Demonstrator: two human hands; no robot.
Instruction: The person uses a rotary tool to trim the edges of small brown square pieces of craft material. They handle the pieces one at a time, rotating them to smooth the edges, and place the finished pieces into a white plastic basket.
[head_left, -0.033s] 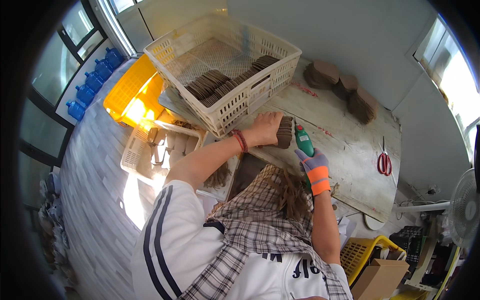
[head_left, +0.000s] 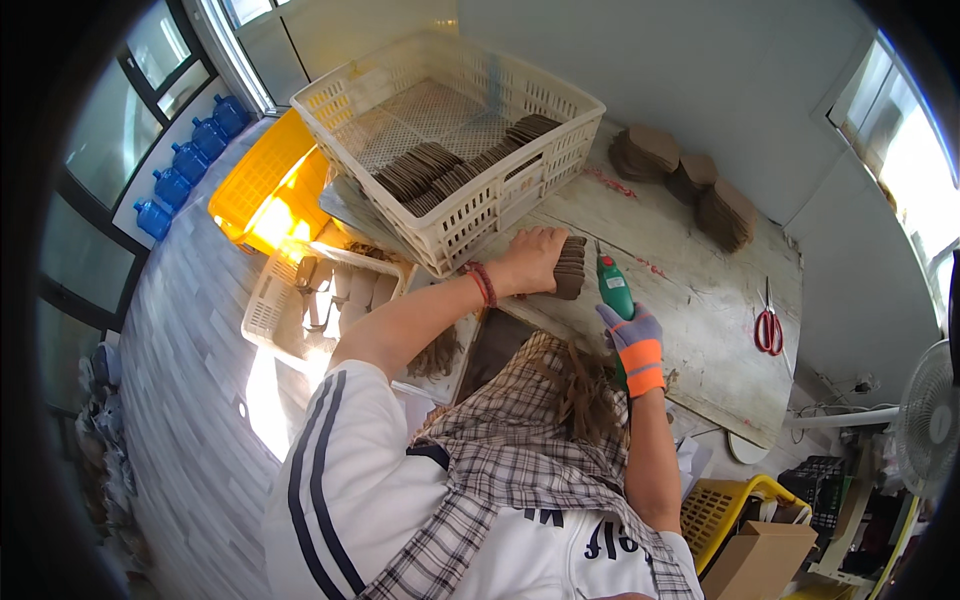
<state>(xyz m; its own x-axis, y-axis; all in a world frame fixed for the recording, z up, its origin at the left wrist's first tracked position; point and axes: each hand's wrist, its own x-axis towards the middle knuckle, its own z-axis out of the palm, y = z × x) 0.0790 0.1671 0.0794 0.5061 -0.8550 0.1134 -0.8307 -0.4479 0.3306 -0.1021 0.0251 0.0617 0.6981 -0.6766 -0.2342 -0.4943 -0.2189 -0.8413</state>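
My bare left hand (head_left: 535, 262), with a red bracelet at the wrist, is closed on a stack of brown flat pieces (head_left: 570, 268) at the near edge of the worktable (head_left: 690, 310). The layered edges of the stack face right. In a purple-grey glove with an orange cuff, my right hand (head_left: 634, 335) grips a green hand tool (head_left: 616, 290). A red collar and a thin metal tip show at its far end. The tip stands just right of the stack, with a small gap between them. My fingers hide part of the tool's body.
A white plastic crate (head_left: 470, 190) holding rows of brown pieces stands beyond my left hand. More brown stacks (head_left: 645, 152) lie at the back right. Red-handled scissors (head_left: 768, 330) rest on the right side. Left are a yellow basket (head_left: 235, 195) and a white basket (head_left: 262, 310).
My right hand and the green tool have shifted slightly right, so the tip sits farther from the stack. My left hand stays on the stack.
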